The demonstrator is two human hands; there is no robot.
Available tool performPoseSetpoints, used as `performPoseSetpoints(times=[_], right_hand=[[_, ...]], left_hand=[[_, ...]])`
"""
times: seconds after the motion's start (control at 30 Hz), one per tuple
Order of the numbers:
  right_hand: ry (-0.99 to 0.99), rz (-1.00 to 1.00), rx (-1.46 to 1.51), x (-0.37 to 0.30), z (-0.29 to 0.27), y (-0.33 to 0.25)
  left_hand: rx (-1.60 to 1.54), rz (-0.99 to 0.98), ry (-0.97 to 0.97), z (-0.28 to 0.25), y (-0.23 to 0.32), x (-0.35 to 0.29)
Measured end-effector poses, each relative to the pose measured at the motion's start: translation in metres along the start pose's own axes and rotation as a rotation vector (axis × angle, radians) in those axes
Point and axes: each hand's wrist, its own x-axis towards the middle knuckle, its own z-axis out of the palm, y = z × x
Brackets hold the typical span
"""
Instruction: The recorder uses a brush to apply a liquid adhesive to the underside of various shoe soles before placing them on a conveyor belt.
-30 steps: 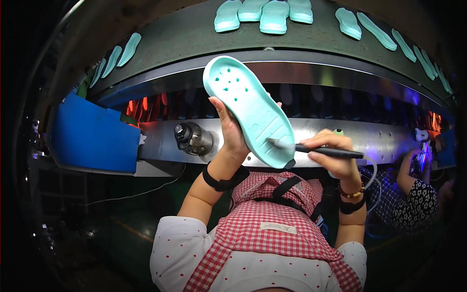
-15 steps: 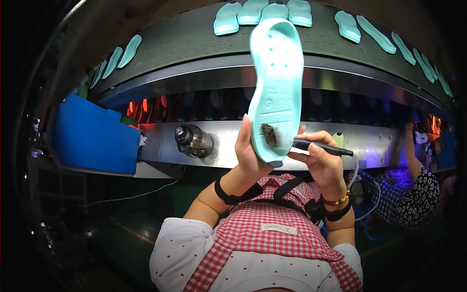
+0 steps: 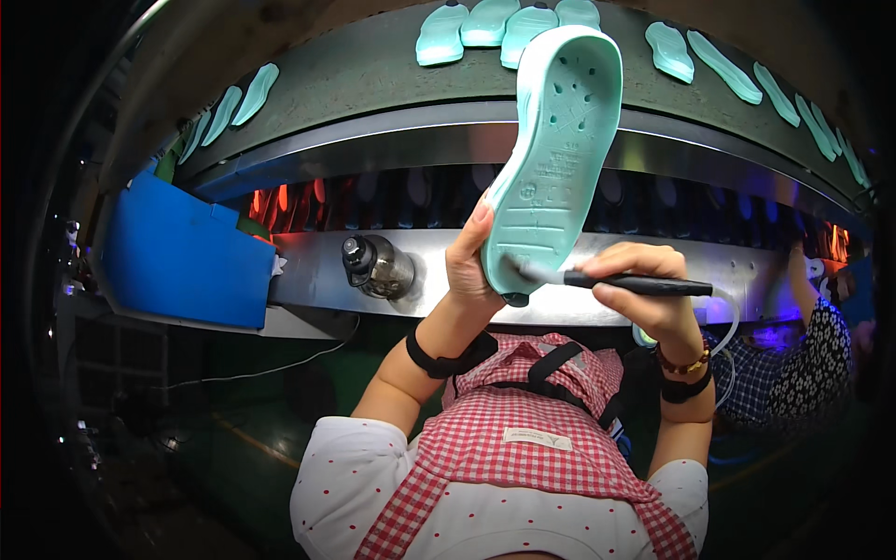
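Observation:
Gripped at its lower end by my left hand [image 3: 471,259], a mint-green shoe sole [image 3: 553,177] stands tilted, its toe end leaning up and to the right. Its hollow inner face, with small holes and raised lines, is turned toward me. The fingers behind the sole are hidden. Between the fingers and thumb of my right hand [image 3: 646,285] is a brush [image 3: 644,283] with a black handle. Its pale bristles touch the inside of the sole's heel end. A clear thin tube [image 3: 734,317] runs from the end of the handle.
More mint-green soles [image 3: 441,35] lie on the dark conveyor belt [image 3: 341,84] beyond a metal edge. A dark-capped bottle [image 3: 378,266] stands on the metal bench [image 3: 308,271]. At left is a blue panel [image 3: 191,257]; at far right, another person's patterned sleeve [image 3: 810,364].
The sole has moved right and turned, its toe end now leaning rightward. My right hand has shifted right and the brush has swung its handle level, its bristles still at the heel end.

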Motion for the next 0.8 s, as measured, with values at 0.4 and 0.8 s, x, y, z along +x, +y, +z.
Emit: performPoseSetpoints(times=[0.4,0.8], right_hand=[[-0.243,-0.184,-0.096,-0.003,-0.002,-0.012],[-0.543,-0.173,-0.519,-0.003,-0.031,-0.024]], left_hand=[[0.113,-0.184,0.076,0.010,0.023,0.001],[0.351,-0.644,-0.094,0.023,0.026,0.004]])
